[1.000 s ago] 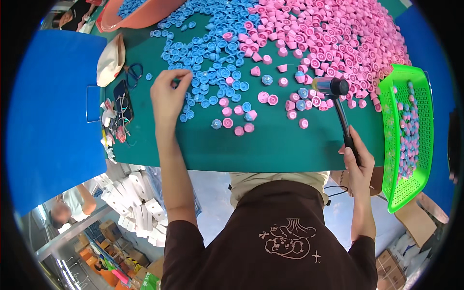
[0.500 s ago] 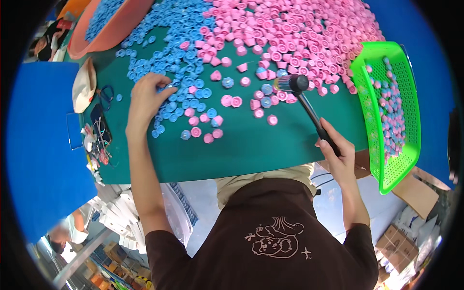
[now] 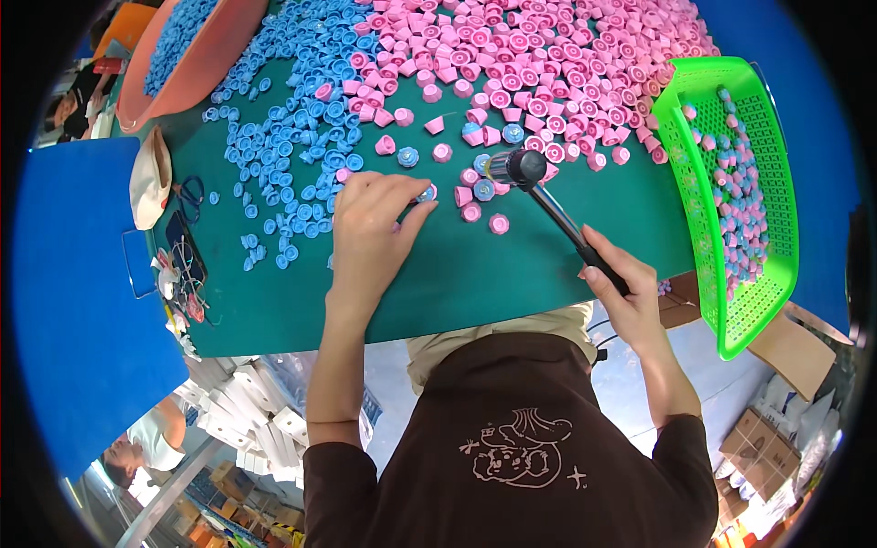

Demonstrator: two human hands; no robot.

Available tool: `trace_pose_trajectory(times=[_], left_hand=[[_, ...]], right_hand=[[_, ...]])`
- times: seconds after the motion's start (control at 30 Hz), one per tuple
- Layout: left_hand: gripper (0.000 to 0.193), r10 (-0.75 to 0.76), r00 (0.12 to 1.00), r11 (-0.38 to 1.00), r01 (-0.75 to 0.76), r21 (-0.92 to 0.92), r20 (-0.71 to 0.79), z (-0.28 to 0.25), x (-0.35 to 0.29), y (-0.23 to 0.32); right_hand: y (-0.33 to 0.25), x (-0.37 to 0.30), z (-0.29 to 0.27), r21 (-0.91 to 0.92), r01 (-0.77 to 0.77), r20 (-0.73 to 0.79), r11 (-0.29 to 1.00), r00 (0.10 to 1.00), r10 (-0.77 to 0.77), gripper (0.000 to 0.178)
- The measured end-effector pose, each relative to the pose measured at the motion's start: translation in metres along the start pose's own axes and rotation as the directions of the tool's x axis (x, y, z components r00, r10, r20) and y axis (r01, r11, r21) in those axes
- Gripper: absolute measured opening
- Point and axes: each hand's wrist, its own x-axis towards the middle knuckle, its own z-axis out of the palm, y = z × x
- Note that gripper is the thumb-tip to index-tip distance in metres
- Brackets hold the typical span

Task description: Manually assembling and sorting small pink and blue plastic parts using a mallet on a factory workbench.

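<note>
My left hand [image 3: 373, 233] is over the green tabletop [image 3: 438, 292], thumb and fingertips closed on a small blue cap [image 3: 426, 193] with a pink edge beside it. In my right hand [image 3: 626, 290] is a mallet [image 3: 559, 219], held by its black handle. The mallet's head, black at the near end, hovers over or rests among a few loose pieces; I cannot tell which. Close to it are pink cup-shaped pieces [image 3: 499, 224] and a pink piece topped with blue [image 3: 407, 157]. My left palm and wrist hide part of the table.
Blue caps [image 3: 297, 137] lie heaped at the left, pink pieces [image 3: 548, 55] across the back. A tilted orange tub [image 3: 233, 41] holds more blue caps. At the right, a green basket [image 3: 687, 173] contains joined pink-and-blue pieces. Scissors [image 3: 190, 196] and a phone [image 3: 183, 237] lie on the left edge.
My left hand has moved right, from the blue caps toward the mallet head, bringing a blue cap. My right hand still grips the mallet; the whole view has shifted slightly.
</note>
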Motion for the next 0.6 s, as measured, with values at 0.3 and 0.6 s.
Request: trace_pose_trajectory(times=[0.3,0.6], left_hand=[[0.022,0.030,0.999,0.999,-0.029,0.031,-0.028,0.000,0.002,-0.002],[0.024,0.090,0.996,0.995,-0.089,0.048,-0.023,0.007,0.003,-0.009]], right_hand=[[-0.006,0.001,0.007,0.014,-0.009,-0.017,1.000,1.000,0.010,0.041],[-0.005,0.001,0.006,-0.015,0.026,-0.001,1.000,1.000,-0.026,0.042]])
